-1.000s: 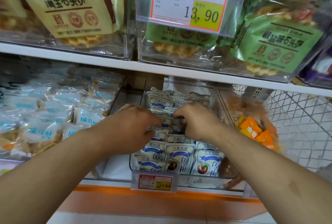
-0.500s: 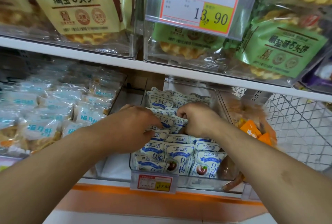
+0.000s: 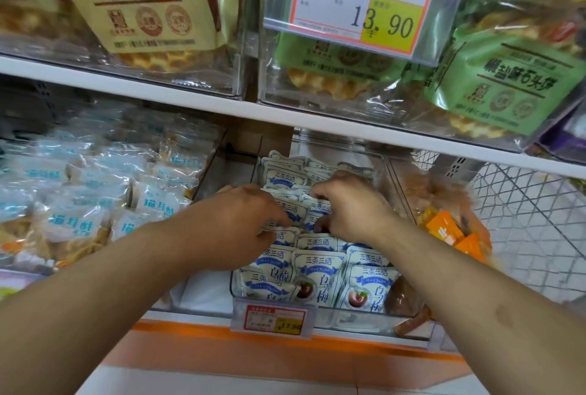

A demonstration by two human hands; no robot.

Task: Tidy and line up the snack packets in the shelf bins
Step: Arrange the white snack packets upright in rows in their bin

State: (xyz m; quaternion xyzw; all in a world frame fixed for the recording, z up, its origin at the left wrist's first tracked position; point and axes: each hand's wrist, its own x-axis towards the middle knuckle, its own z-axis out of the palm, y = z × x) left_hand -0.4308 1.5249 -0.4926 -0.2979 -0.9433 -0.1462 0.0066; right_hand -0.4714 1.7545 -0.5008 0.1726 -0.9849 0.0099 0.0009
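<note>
Both my hands in the middle bin (image 3: 358, 320): left hand (image 3: 236, 220) and right hand (image 3: 348, 207) fingers each pinching white packets (image 3: 317, 271).

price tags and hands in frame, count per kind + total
Price tags: 2, the large 13.90 tag on the upper shelf and the small tag on the bin front
Hands: 2, left hand and right hand, both in the white packets
Total: 4

Both hands reach into the clear bin (image 3: 385, 179): the left hand (image 3: 241, 223) and right hand (image 3: 347, 207) pinch white-and-blue packets (image 3: 317, 271) in its middle rows.
</note>
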